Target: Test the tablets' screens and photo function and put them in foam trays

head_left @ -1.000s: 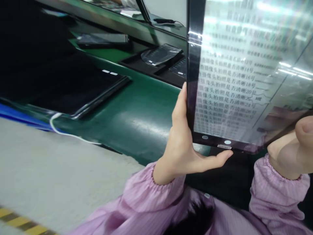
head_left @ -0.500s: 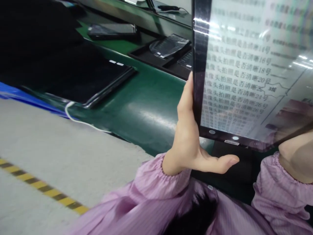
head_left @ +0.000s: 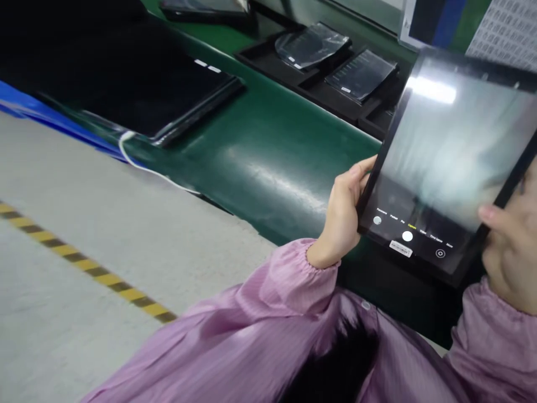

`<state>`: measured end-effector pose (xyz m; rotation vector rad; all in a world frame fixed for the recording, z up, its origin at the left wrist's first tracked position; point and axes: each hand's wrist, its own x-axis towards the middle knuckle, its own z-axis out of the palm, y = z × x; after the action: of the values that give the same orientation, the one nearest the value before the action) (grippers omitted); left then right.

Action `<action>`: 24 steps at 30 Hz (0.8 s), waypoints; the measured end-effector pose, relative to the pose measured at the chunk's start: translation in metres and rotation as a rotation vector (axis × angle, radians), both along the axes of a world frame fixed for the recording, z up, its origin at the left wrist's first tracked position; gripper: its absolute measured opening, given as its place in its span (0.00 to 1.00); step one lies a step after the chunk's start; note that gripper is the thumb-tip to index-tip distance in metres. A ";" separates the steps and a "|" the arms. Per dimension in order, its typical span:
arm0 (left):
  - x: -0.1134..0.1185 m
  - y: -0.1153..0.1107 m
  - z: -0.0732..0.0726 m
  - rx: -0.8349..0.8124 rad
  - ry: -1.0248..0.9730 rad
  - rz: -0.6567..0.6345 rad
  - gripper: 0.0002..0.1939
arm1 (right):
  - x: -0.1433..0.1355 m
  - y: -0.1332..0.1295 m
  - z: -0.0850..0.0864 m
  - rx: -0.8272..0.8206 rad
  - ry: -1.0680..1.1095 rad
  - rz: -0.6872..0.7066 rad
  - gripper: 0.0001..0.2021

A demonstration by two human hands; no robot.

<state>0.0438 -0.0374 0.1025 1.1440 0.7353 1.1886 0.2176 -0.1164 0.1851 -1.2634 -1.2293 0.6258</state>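
Observation:
A black tablet (head_left: 444,162) is held up at the right, tilted, its screen lit with a camera app and a blurred pale picture. My left hand (head_left: 342,215) grips its left edge, with the fingertips hidden behind it. On the opposite edge is my right hand (head_left: 509,246), its thumb over the lower right of the screen and the other fingers mostly hidden. A small barcode label (head_left: 400,249) sits on the tablet's lower bezel.
The green bench top (head_left: 268,162) runs diagonally below a black compartment tray (head_left: 289,81) with film-wrapped panels (head_left: 363,73). A large dark panel (head_left: 168,95) lies at left, near a white cable (head_left: 146,170). Yellow-black tape (head_left: 92,268) crosses the floor; a printed sheet (head_left: 507,33) stands behind.
The tablet has moved lower and farther away and tilted. Its screen went from rows of printed text to a pale blur. My right thumb now rests on its front; my left thumb has closed in.

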 end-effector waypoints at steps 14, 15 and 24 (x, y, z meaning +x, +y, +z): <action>-0.012 -0.019 -0.036 -0.099 0.083 -0.034 0.28 | 0.016 -0.081 -0.087 -0.489 0.014 -0.030 0.40; -0.018 -0.020 -0.039 -0.108 0.136 -0.037 0.28 | 0.028 -0.089 -0.087 -0.518 -0.051 -0.046 0.39; -0.045 -0.033 -0.065 -0.315 0.511 -0.196 0.35 | 0.146 -0.143 -0.125 -0.866 -0.795 -1.030 0.32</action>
<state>-0.0010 -0.0702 0.0377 1.2284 1.1238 0.5873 0.3639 -0.2599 0.0602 -2.7643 -0.6651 -0.2094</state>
